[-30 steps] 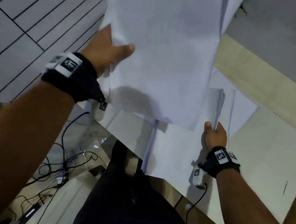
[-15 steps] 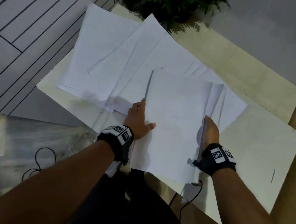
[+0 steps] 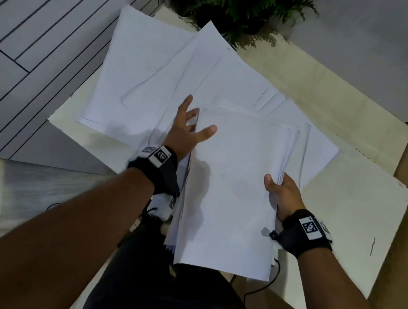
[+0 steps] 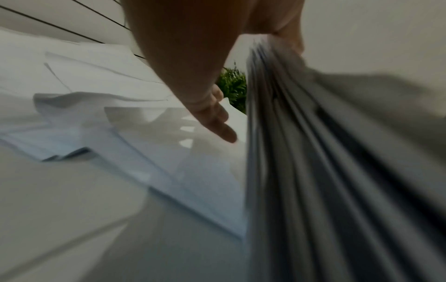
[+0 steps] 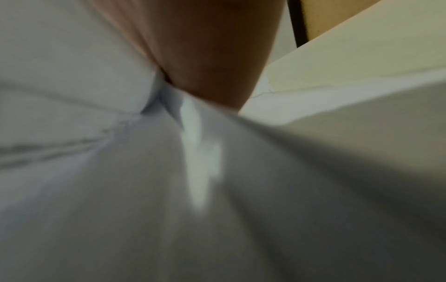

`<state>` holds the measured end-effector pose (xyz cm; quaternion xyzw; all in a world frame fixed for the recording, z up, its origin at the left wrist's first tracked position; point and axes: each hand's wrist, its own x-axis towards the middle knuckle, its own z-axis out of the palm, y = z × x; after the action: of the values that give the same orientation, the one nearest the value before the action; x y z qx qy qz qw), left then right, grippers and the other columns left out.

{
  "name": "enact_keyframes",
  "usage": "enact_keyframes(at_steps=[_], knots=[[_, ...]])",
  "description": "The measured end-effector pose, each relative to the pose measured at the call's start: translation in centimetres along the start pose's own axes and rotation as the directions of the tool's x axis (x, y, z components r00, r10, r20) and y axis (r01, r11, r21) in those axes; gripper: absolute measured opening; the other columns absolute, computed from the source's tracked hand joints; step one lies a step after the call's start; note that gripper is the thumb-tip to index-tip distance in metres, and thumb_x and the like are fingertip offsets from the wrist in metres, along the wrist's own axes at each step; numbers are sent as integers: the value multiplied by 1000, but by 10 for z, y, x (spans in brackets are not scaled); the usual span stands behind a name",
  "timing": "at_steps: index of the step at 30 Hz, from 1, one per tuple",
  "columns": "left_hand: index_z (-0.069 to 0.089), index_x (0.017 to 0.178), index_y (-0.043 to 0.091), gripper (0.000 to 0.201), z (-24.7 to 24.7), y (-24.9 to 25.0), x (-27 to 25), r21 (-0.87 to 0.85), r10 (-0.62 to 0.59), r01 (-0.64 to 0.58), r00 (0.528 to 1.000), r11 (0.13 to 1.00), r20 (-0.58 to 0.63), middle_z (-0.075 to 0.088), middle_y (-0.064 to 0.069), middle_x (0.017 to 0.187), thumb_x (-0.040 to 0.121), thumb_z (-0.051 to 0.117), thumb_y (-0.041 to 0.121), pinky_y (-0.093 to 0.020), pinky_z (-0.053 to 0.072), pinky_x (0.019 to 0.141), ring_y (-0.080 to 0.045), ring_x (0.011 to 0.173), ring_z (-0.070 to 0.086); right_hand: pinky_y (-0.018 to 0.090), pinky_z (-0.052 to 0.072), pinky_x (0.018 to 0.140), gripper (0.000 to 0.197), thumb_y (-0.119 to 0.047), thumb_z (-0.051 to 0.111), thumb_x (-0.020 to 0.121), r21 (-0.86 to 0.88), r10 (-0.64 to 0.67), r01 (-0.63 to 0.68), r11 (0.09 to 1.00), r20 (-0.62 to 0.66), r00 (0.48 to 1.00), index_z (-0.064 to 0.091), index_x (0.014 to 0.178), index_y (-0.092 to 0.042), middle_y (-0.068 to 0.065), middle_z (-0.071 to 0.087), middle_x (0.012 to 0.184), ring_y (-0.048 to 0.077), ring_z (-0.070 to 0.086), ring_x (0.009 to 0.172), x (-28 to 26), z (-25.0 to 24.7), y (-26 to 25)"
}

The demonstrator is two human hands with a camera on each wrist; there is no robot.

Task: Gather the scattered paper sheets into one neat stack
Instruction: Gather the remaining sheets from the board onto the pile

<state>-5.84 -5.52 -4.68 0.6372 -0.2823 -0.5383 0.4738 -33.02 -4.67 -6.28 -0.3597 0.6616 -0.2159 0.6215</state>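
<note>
A person stands at a pale cream tabletop [image 3: 353, 214] that is covered with loose white paper sheets.

The right hand [image 3: 285, 193] grips a thick bundle of white paper sheets [image 3: 231, 189] at its right long edge, thumb on top and fingers curled underneath. The bundle is lifted off the table and tilted, with its near short end hanging out past the table edge over the person's dark trousers [image 3: 149, 296].

The left hand [image 3: 185, 131] is open with fingers spread. Its thumb lies on the bundle's top sheet near the far left corner. The fingers reach beyond, over the scattered white sheets [image 3: 165, 78] lying on the table; whether they touch those sheets is hard to tell, as the left wrist view is blurred.

The scattered sheets overlap in a fan, angled toward a green leafy plant [image 3: 240, 3] at the table's far edge.

The bundle's long axis runs from near the person's body away toward the far right. Its edges are uneven, with sheets stepped along the right side and the near left corner.

Judging by look, the paper is light, thin and floppy, and sheets will slide over each other easily. A grip with thumb above and fingers below at mid long edge, one hand on each side, would probably keep the bundle from sagging or shedding sheets.
</note>
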Motion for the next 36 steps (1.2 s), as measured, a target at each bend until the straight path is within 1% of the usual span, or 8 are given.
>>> enact_keyframes(at_steps=[7, 11, 16, 21, 25, 29, 34, 36], knots=[[58, 112, 17, 35, 9, -1, 7, 226, 174, -176, 984, 958, 32, 58, 7, 114, 81, 67, 3, 8, 29, 82, -7, 105, 51, 36, 48, 93, 24, -26, 61, 91, -99, -38, 34, 994, -33, 999, 61, 115, -21, -1, 68, 108, 25, 62, 105, 7, 13, -11], [53, 99, 20, 26, 14, -15, 5, 284, 101, -98, 995, 954, 6, 55, 10, 104, 80, 71, 16, 8, 28, 75, 0, 90, 50, 34, 41, 99, 62, -28, 63, 90, -235, -181, 153, 960, -103, 978, 32, 143, -29, 2, 49, 138, 20, 50, 121, 19, 17, -31], [52, 92, 25, 25, 19, -31, 0, 211, 39, -33, 999, 977, -27, 62, 5, 113, 78, 72, 18, -17, 34, 93, -10, 108, 53, 28, 27, 106, 71, -27, 60, 92, -370, -251, 228, 901, -15, 968, 18, 147, -40, -8, 29, 154, 7, 30, 131, 36, 20, -44], [48, 89, 37, 32, 22, -31, 5, 122, 28, -18, 996, 992, -82, 63, 2, 117, 75, 73, 21, -7, 34, 86, -8, 109, 55, 27, 35, 92, 52, -26, 58, 91, -519, -297, 264, 813, 20, 955, 34, 137, -30, -3, 46, 139, 22, 47, 126, 49, 30, -56], [53, 92, 36, 29, 23, -31, 5, 119, 39, -28, 995, 992, -90, 61, 6, 110, 74, 72, 24, -11, 36, 89, -9, 104, 56, 34, 43, 91, 51, -35, 54, 89, -571, -339, 287, 769, 15, 940, 29, 131, -48, -6, 52, 133, 20, 55, 109, 56, 40, -68], [53, 80, 35, 25, 20, -35, 6, 124, 4, 13, 991, 992, -135, 66, 10, 108, 76, 72, 20, -12, 35, 90, -7, 105, 56, 28, 41, 80, 15, -38, 51, 92, -615, -282, 222, 756, 1, 960, 49, 107, -40, 4, 60, 100, 24, 58, 100, 59, 44, -73], [51, 96, 28, 29, 16, -35, -1, 116, -9, 28, 987, 993, -163, 52, 10, 93, 79, 67, 12, -8, 36, 62, -4, 69, 49, 30, 38, 88, 48, -38, 52, 93, -422, -207, 152, 894, -86, 975, 31, 136, -30, 1, 49, 118, 19, 51, 104, 55, 41, -59], [50, 96, 26, 29, 10, -29, 0, 101, 15, 5, 980, 995, -199, 54, 8, 102, 79, 66, 9, -6, 37, 67, -5, 82, 52, 29, 38, 87, 43, -40, 52, 94, -406, -104, 70, 911, -61, 993, 42, 131, -20, 2, 53, 116, 21, 53, 105, 47, 36, -47]])
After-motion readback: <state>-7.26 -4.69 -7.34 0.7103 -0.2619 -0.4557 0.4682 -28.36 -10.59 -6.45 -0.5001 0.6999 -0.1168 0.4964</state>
